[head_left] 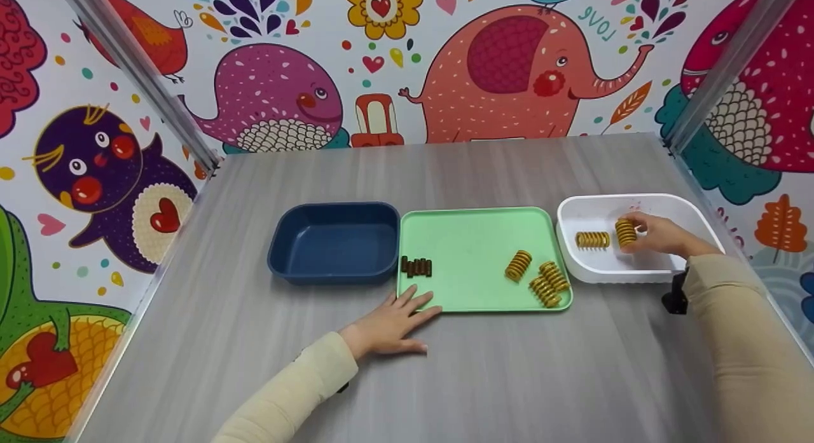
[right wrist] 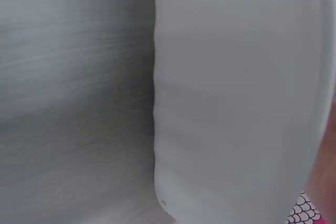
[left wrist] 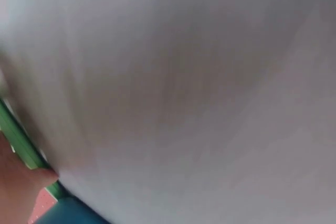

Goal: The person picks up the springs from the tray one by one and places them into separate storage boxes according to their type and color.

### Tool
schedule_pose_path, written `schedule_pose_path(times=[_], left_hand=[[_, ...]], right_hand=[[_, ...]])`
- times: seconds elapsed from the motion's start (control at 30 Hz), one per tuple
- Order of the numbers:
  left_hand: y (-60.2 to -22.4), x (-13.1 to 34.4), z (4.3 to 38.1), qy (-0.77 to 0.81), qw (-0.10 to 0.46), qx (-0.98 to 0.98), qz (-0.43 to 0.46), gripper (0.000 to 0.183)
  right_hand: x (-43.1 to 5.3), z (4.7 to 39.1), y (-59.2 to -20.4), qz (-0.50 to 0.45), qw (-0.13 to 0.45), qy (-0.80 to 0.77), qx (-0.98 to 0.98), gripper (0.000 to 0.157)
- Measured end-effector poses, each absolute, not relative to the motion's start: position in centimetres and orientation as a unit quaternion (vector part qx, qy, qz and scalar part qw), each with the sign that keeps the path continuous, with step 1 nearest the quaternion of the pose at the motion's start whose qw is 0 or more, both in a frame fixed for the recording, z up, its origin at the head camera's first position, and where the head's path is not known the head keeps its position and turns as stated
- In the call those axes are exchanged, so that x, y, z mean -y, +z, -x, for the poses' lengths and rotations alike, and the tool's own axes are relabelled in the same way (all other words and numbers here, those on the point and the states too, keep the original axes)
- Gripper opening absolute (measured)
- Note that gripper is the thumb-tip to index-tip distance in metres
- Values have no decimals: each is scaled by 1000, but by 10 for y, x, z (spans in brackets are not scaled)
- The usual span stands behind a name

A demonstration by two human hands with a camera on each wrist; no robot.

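Note:
In the head view my right hand [head_left: 658, 234] reaches into the white bin [head_left: 636, 275] and pinches a golden-brown spring-shaped coil [head_left: 626, 233] between thumb and fingers. Another such coil [head_left: 592, 240] lies on the bin's floor, left of the held one. My left hand [head_left: 389, 322] lies with spread fingers at the front edge of the light green tray [head_left: 474, 252], fingertips over its rim. On that tray, small dark brown sticks [head_left: 416, 267] stand in a cluster at the left, and golden coils [head_left: 519, 265] lie at the right. The white bin's outer wall [right wrist: 236, 98] fills much of the right wrist view.
A dark blue bin [head_left: 334, 246] stands left of the green tray, close against it. All three containers sit in a row on a grey wood-grain table [head_left: 445, 379]. Panels with cartoon animals [head_left: 502, 74] enclose the table at the back and sides, with metal posts at the corners.

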State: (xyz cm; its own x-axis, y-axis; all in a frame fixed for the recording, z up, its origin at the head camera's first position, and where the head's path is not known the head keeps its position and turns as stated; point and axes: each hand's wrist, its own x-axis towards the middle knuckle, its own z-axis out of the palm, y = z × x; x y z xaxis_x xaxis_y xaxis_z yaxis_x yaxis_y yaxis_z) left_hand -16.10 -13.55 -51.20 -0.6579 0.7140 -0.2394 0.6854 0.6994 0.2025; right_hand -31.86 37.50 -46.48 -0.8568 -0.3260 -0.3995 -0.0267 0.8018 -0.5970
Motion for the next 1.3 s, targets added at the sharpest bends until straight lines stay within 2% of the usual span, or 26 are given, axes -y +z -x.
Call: schedule_pose_path(times=[0.17,0.37,0.6,0.77,1.03,1.3], left_hand=[[-513,135,161,45,148,-909,-386,71],[-514,136,161,46,146,-910,-385,71],[-513,135,161,54,154,-910,-382,72],[-513,135,161,54,151,-910,-382,72],[-512,135,160,55,149,-909,-385,72],[-510,135,160,60,151,-908,-387,72]], right_hand=[[-375,317,-466,105,263,-274,-919,71],[-374,314,-468,135,264,-251,-921,72],[-371,311,-472,197,227,-214,-929,70],[-370,311,-473,204,224,-202,-931,68],[-373,311,-464,176,282,-242,-911,74],[-374,314,-452,181,279,-268,-904,73]])
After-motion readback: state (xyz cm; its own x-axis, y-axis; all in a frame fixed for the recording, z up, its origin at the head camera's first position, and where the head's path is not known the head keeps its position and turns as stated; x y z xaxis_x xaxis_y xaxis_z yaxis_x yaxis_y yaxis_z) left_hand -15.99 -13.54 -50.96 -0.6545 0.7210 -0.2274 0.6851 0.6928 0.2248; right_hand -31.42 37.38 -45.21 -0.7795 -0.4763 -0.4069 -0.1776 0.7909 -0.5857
